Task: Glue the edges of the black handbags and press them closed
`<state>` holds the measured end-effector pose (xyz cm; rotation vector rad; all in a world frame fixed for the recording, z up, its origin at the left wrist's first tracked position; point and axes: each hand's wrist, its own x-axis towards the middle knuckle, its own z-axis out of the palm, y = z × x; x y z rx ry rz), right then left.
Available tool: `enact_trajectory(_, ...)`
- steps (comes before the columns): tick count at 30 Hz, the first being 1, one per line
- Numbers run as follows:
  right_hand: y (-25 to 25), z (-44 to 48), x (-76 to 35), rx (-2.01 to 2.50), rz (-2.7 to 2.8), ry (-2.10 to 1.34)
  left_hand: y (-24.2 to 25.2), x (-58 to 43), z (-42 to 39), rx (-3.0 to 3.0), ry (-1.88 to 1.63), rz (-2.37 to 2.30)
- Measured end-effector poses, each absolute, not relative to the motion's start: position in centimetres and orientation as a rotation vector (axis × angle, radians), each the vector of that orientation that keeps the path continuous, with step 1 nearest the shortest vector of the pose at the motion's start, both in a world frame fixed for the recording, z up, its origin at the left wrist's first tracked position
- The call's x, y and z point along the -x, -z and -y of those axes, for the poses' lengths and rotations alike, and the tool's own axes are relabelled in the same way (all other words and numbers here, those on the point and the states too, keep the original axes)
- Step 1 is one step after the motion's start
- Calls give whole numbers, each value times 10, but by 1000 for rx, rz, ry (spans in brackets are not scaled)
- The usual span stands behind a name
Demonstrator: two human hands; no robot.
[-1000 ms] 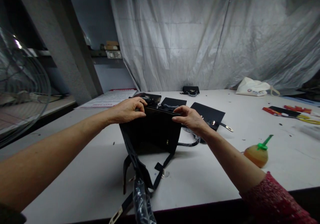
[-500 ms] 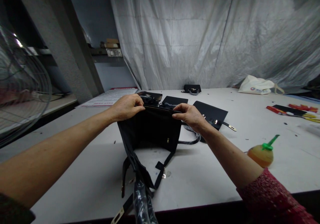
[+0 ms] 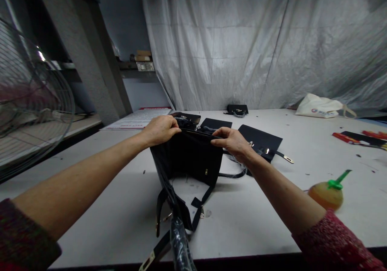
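A black handbag [image 3: 190,158] stands upright in the middle of the white table [image 3: 272,214]. My left hand [image 3: 160,129] grips the left end of its top edge, fingers curled over the rim. My right hand [image 3: 231,141] pinches the same top edge at its right end. The two hands hold the top edge taut between them. Black straps with metal fittings [image 3: 169,218] trail from the bag toward me and over the near table edge.
Flat black bag panels [image 3: 261,141] and a small black bag [image 3: 237,109] lie behind the handbag. An orange squeeze bottle with a green nozzle [image 3: 328,192] lies at the right. A white cloth bag [image 3: 320,106] and red-handled tools [image 3: 359,138] sit at far right. A fan cage [image 3: 30,98] stands at left.
Both hands keep their grip on the bag's top edge. The camera view has shifted left, so the bottle and tools sit further right in the picture.
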<state>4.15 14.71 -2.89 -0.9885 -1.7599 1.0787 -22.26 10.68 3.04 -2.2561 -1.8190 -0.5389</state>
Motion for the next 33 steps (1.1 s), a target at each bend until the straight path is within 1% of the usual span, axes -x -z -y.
enact_trajectory(11, 19, -141, -26, 1142, 1912, -782, -31, 222, -105, 2242, 491, 1785)
enact_trajectory(22, 19, -145, -19, 1202, 1862, -763, -29, 223, -107, 2271, 531, 1796)
enact_trajectory(28, 16, -146, -15, 1255, 1959, -517, -31, 220, -102, 2251, 553, 1846)
enact_trajectory(33, 6, -151, -5, 1154, 2172, -364, -31, 224, -99, 2222, 534, 1857)
